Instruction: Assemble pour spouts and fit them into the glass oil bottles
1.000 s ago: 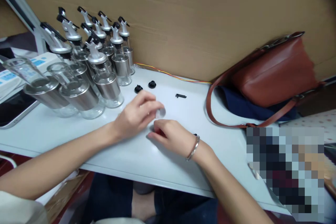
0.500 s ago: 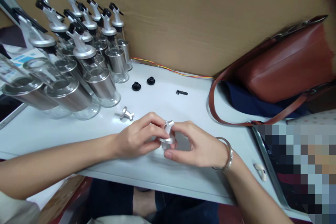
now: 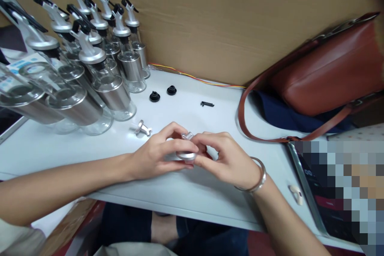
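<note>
Both my hands meet over the front middle of the white table (image 3: 210, 116). My left hand (image 3: 156, 154) and my right hand (image 3: 225, 160) pinch one silver pourer cap (image 3: 186, 153) between their fingertips, just above the tabletop. A second small silver spout piece (image 3: 142, 129) lies loose to the left of my left hand. Two black round stoppers (image 3: 155, 96) (image 3: 171, 90) and a small black clip (image 3: 207, 104) lie farther back. A silver bracelet (image 3: 255, 178) sits on my right wrist.
Several glass oil bottles with steel sleeves and pourer tops (image 3: 105, 72) crowd the back left. A brown leather bag (image 3: 324, 76) on dark cloth lies at the right. A cardboard wall (image 3: 225, 20) backs the table. A small white earbud-like item (image 3: 295, 194) lies near the front right edge.
The camera has shifted a little. My hands came together toward the front edge, lifted the silver cap and turned it; the loose spout piece to the left came into sight.
</note>
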A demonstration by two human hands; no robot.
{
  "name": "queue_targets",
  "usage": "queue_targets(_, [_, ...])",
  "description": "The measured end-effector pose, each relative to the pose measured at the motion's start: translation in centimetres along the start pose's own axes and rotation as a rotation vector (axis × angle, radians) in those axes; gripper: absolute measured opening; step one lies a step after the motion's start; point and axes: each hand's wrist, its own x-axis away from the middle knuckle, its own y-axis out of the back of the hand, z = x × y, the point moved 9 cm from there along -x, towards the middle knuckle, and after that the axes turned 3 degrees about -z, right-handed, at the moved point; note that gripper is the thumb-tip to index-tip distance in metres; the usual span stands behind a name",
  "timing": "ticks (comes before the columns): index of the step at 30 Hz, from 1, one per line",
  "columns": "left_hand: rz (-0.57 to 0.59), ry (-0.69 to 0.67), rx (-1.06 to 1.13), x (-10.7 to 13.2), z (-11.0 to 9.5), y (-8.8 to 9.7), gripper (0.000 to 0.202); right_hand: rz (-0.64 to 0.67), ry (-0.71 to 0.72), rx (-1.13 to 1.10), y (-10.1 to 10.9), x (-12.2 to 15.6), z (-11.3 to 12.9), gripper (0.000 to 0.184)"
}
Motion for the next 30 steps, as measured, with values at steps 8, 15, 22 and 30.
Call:
queue_targets(8, [0.089,-0.083,-0.058,0.2,-0.9,-0.7,0.022,-0.014,-0.033,-0.085,2.3,0.2,-0.1,0.032])
queue_targets(15, [0.123,-0.086,-0.136,0.3,-0.5,-1.0,0.023,0.035,-0.295,0.161,5.7,2.0,-5.6,0.022])
queue_targets(22, [0.133,-0.119,-0.108,0.5,-0.5,-1.3,0.027,0.119,-0.351,0.174,5.2,2.7,-7.7,0.011])
queue_targets(30, [0.142,-0.136,-0.116,0.5,-0.7,-1.4,0.024,0.195,-0.463,0.234,3.8,2.5,-9.0,0.008])
